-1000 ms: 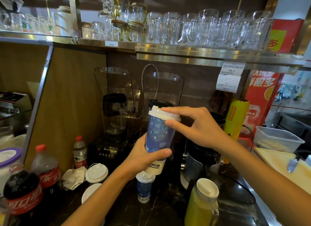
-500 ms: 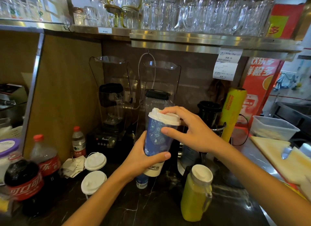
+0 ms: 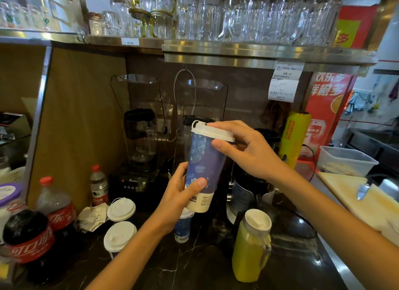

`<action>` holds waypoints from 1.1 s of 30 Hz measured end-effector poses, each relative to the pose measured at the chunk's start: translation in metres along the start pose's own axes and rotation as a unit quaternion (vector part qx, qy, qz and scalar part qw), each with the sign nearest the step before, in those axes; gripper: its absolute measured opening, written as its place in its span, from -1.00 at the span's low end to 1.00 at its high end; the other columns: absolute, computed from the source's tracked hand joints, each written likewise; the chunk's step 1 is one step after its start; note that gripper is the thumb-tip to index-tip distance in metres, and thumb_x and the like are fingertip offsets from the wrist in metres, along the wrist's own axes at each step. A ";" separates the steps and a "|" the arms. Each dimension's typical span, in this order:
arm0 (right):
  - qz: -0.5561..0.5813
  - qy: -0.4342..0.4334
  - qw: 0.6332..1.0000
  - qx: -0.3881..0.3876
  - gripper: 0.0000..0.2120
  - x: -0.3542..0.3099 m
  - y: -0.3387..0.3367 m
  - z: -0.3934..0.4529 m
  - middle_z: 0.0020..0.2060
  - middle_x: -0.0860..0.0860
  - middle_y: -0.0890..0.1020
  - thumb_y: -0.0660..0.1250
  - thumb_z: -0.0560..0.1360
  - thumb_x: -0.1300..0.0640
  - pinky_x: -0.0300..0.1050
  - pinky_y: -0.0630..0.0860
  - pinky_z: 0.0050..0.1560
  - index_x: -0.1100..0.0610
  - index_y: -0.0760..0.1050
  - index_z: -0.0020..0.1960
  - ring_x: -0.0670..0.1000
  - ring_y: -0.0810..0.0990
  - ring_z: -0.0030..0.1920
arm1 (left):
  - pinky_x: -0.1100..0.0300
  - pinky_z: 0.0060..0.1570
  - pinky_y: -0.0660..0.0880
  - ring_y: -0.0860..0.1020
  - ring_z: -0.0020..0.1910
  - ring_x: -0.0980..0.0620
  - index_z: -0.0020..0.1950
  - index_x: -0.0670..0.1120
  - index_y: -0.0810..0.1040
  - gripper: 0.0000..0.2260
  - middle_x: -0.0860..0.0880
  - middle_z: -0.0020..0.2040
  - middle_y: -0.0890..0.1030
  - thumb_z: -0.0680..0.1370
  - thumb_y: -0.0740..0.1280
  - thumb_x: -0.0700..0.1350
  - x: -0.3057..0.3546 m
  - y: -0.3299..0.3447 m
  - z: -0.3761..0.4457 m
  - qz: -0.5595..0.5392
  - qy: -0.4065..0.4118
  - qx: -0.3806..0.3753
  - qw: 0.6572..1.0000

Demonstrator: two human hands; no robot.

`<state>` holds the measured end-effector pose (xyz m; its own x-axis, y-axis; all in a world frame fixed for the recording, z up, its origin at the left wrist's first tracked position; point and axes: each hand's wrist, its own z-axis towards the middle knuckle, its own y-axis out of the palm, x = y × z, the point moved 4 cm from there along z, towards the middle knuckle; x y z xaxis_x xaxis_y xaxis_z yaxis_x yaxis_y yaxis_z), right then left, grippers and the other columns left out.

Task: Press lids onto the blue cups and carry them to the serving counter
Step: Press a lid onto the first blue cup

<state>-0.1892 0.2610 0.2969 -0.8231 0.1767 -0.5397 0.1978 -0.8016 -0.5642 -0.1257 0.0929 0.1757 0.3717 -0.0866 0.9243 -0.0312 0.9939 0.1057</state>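
Two lidded cups (image 3: 121, 222) down left of the left hand (image 3: 179, 194), clasped round the blue cup (image 3: 204, 171) raised off the worktop. Right hand (image 3: 244, 149) pinching its lid (image 3: 212, 132). Uneven pressing, tilted cup: likely loose rim, spill.

The bench (image 3: 194, 268) is dark polished stone with pale veins, glossy under the light. The blue cup (image 3: 204, 166) looks like matt printed paper, its lid (image 3: 212, 132) smooth white plastic with a slight sheen. The shelf (image 3: 259, 52) above is brushed metal, carrying clear shiny glasses (image 3: 248, 17). The blender jars (image 3: 140, 108) are transparent plastic. The cola bottles (image 3: 54, 205) are glossy plastic, and the cutting board (image 3: 367, 203) is pale and matt.
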 end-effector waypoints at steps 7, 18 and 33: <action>0.012 -0.019 1.000 0.018 -0.63 -0.009 -0.003 0.008 0.27 -0.10 0.61 0.39 0.59 -0.10 -0.11 0.61 0.16 -0.11 0.58 0.38 -0.03 0.60 0.29 | 0.23 0.07 0.60 0.66 0.21 -0.01 0.42 0.06 0.42 -0.43 0.05 0.23 0.67 0.44 0.48 0.09 0.006 0.003 0.005 0.013 0.002 -0.014 1.000; 0.026 0.000 1.000 -0.008 -0.61 -0.018 -0.010 0.029 0.24 -0.02 0.60 0.37 0.58 -0.09 0.14 0.63 0.20 -0.08 0.58 0.40 0.04 0.58 0.31 | 0.11 0.03 0.65 0.68 0.19 -0.09 0.40 0.01 0.45 -0.35 -0.06 0.23 0.68 0.38 0.53 0.18 0.016 -0.010 0.019 -0.055 -0.010 -0.008 0.998; -0.001 0.017 1.000 0.019 -0.56 -0.017 -0.008 0.041 0.14 -0.03 0.60 0.42 0.51 -0.14 0.06 0.59 0.21 -0.08 0.62 0.36 -0.04 0.58 0.21 | 0.19 -0.08 0.65 0.71 0.09 -0.02 0.36 0.06 0.48 -0.21 -0.01 0.16 0.69 0.22 0.61 0.30 0.021 -0.015 0.026 -0.053 -0.015 0.037 0.998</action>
<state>-0.1981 0.2409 0.3358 -0.8048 0.1965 -0.5601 0.1758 -0.8223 -0.5411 -0.1411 0.0741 0.2033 0.3481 -0.1948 0.9170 -0.0616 0.9713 0.2297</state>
